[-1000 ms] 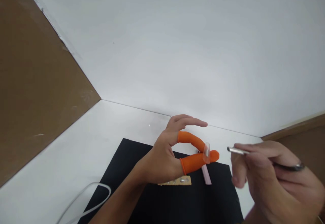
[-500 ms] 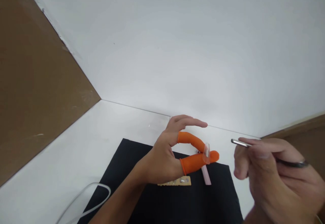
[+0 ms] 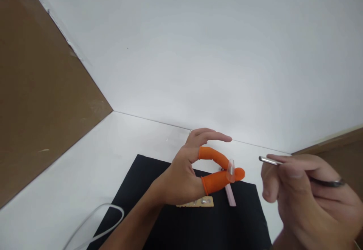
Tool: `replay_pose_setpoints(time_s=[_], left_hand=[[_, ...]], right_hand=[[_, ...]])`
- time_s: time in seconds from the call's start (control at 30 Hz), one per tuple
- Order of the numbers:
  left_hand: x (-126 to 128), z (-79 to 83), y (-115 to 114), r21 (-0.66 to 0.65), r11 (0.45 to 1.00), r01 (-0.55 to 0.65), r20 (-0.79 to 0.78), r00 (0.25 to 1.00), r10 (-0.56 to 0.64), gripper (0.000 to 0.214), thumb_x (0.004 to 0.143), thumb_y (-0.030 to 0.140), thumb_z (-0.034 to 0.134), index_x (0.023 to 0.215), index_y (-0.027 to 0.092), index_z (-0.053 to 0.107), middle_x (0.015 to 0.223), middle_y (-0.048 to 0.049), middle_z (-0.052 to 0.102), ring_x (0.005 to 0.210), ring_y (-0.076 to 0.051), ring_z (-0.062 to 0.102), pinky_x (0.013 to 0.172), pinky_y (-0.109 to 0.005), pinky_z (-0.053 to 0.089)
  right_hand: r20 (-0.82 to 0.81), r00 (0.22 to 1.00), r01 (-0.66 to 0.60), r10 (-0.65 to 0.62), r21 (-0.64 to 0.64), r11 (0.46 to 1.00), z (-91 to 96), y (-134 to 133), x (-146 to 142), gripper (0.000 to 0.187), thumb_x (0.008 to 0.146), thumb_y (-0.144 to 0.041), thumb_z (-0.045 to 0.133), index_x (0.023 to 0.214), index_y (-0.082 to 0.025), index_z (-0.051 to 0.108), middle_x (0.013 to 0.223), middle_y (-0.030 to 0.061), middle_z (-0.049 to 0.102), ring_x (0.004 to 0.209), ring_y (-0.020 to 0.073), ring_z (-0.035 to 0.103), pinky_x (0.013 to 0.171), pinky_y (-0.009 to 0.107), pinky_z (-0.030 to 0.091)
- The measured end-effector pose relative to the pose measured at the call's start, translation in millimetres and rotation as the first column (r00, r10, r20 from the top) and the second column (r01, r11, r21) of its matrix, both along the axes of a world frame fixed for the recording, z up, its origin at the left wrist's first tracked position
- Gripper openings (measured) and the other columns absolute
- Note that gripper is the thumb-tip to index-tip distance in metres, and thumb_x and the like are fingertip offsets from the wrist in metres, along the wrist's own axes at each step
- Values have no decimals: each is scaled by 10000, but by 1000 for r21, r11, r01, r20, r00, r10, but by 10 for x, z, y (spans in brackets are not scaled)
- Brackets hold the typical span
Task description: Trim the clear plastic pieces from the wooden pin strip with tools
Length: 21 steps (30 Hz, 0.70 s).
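My left hand (image 3: 181, 170) wears orange finger cots on the thumb and index finger. Pinched between those two tips is a small clear curved plastic piece (image 3: 231, 170) that looks like a false nail tip, held upright above the black mat. The other fingers stretch out to the right. My right hand (image 3: 306, 189) is closed around a slim pen-like tool (image 3: 269, 161), its silver end pointing left toward the clear piece with a gap between. A dark part of the tool shows by the knuckles; its far end is hidden.
On the black mat (image 3: 221, 227) lie a yellowish strip (image 3: 210, 203) bearing several clear pieces and a narrow pink stick (image 3: 231, 197), both partly covered by my left hand. A white cable (image 3: 93, 212) loops at the lower left. White panels and a brown board (image 3: 51, 84) surround the work surface.
Hardly anything differs. The tool in my right hand has shifted very slightly; my left hand keeps its pinch on the clear piece.
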<state>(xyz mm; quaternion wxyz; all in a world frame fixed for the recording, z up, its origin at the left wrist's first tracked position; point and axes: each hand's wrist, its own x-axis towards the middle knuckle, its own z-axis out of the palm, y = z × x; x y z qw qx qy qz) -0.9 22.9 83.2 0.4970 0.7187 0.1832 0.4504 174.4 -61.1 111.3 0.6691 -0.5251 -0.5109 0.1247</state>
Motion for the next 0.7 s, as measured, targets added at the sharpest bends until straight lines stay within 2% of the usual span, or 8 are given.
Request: replay_pose_setpoints(time_s=[0.07, 0.13, 0.2, 0.27, 0.4, 0.53, 0.6, 0.7], left_hand=[[5, -1, 6, 3, 1000, 2, 1, 1000, -2, 109, 887, 202, 848, 870, 234, 746, 1404, -32, 695, 1411, -231, 496, 1198, -391, 392], [16, 10, 20, 13, 1000, 8, 2, 1000, -8, 114, 885, 199, 850, 867, 238, 745, 1408, -24, 691, 1406, -229, 497, 1196, -389, 393], [28, 26, 34, 16, 1000, 13, 0, 1000, -13, 115, 887, 199, 850, 867, 242, 746, 1416, -15, 686, 1405, -225, 498, 1197, -385, 390], [33, 38, 41, 11, 1000, 13, -1, 1000, -13, 109, 892, 206, 847, 870, 243, 747, 1417, -11, 684, 1406, -221, 501, 1202, -382, 386], [19, 30, 30, 7, 1000, 7, -2, 1000, -7, 105, 893, 212, 844, 868, 237, 746, 1398, -21, 695, 1400, -215, 505, 1205, -376, 388], [7, 11, 16, 24, 1000, 12, -14, 1000, -12, 97, 901, 209, 833, 872, 235, 745, 1400, -29, 697, 1407, -217, 499, 1206, -380, 391], [16, 16, 19, 18, 1000, 11, -12, 1000, -11, 97, 899, 215, 836, 870, 238, 747, 1402, -26, 696, 1408, -219, 499, 1205, -382, 393], [37, 34, 32, 8, 1000, 6, -10, 1000, -6, 101, 896, 229, 844, 862, 241, 750, 1412, -19, 691, 1402, -219, 505, 1203, -382, 394]], right_hand=[[17, 1000, -4, 4, 6, 1000, 14, 0, 22, 116, 1010, -262, 703, 927, -241, 782, 471, -68, 604, 378, 83, 548, 390, 202, 415], [121, 981, -145, 151, -54, 988, 45, -45, 102, 121, 1026, -264, 678, 986, -269, 792, 486, -76, 627, 387, 78, 573, 432, 197, 474], [243, 901, -325, 360, -174, 930, 77, -107, 197, 137, 1036, -269, 665, 1082, -314, 786, 512, -91, 659, 433, 84, 641, 546, 208, 568], [292, 835, -406, 466, -244, 881, 91, -147, 250, 169, 1039, -278, 663, 1151, -343, 770, 534, -100, 681, 493, 94, 696, 676, 237, 626], [117, 965, -227, 233, -63, 972, 31, -82, 144, 148, 1044, -265, 652, 1067, -303, 793, 516, -78, 657, 433, 71, 612, 486, 181, 512], [-30, 995, -91, 91, -8, 996, -19, 2, 13, 142, 1028, -293, 685, 942, -248, 788, 451, -75, 592, 382, 66, 547, 415, 183, 423], [14, 992, -121, 122, -43, 992, 5, -28, 55, 143, 1036, -287, 670, 955, -259, 784, 454, -77, 598, 393, 65, 562, 422, 171, 430], [186, 896, -370, 403, -186, 910, 70, -125, 219, 137, 1041, -272, 659, 1084, -320, 780, 522, -84, 675, 433, 84, 644, 522, 194, 546]])
